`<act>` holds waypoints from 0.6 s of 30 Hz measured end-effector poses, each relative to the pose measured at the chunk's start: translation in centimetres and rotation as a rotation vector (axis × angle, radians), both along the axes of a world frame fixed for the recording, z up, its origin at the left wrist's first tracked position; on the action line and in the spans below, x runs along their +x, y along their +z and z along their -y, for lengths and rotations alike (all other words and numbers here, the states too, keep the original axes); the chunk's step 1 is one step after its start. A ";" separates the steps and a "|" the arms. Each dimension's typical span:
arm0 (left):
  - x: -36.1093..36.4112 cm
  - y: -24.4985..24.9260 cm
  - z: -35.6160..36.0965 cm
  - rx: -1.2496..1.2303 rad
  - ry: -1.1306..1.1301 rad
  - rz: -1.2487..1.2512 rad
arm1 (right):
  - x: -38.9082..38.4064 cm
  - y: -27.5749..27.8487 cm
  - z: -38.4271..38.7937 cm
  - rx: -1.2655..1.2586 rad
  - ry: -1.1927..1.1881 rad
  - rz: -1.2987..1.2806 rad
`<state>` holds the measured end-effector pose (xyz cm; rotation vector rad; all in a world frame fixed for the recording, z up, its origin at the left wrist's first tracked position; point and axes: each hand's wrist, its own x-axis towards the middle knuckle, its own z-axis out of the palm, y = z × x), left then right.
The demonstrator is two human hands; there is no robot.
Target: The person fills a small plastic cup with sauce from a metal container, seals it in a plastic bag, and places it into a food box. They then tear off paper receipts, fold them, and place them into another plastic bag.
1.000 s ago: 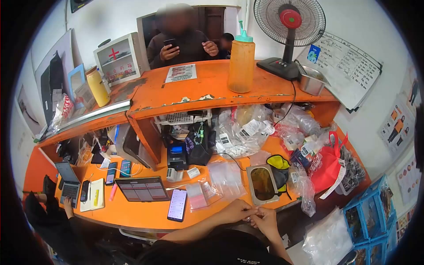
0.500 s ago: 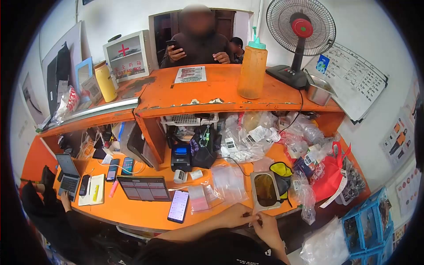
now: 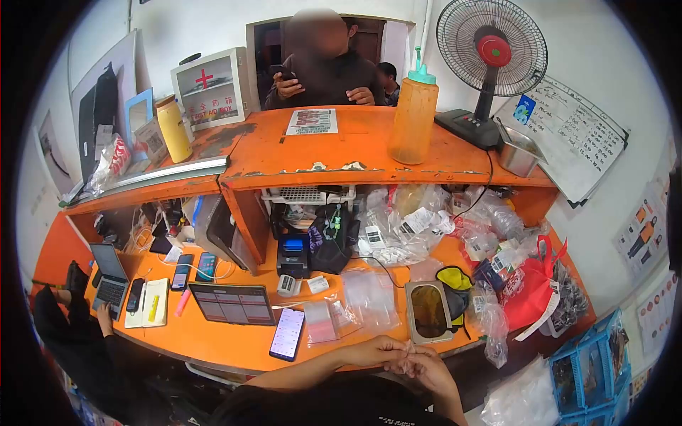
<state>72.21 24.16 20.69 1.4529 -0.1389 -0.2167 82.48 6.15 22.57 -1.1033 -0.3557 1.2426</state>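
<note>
My left hand (image 3: 376, 350) and right hand (image 3: 428, 370) meet fingertip to fingertip at the bottom centre, fingers curled close. I cannot tell whether anything sits between them. Just above them a tray (image 3: 410, 316) lies on the orange counter (image 3: 227, 342), with clear bags (image 3: 369, 295) and a phone (image 3: 287, 334) to its left. At upper centre a person stands behind the shelf (image 3: 355, 145), which carries a squeeze bottle (image 3: 412, 117) and a fan (image 3: 491, 50).
</note>
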 end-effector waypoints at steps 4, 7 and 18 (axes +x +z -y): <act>-0.1 2.4 -0.3 1.072 0.112 -0.024 | -0.3 -2.2 -0.6 -0.290 -0.154 1.259; -0.1 5.1 -1.0 1.251 0.007 -0.308 | -1.9 -2.7 -1.2 -0.379 -0.097 1.387; -13.4 29.8 0.7 0.512 1.149 2.130 | -2.2 0.4 -1.9 -0.157 0.053 0.887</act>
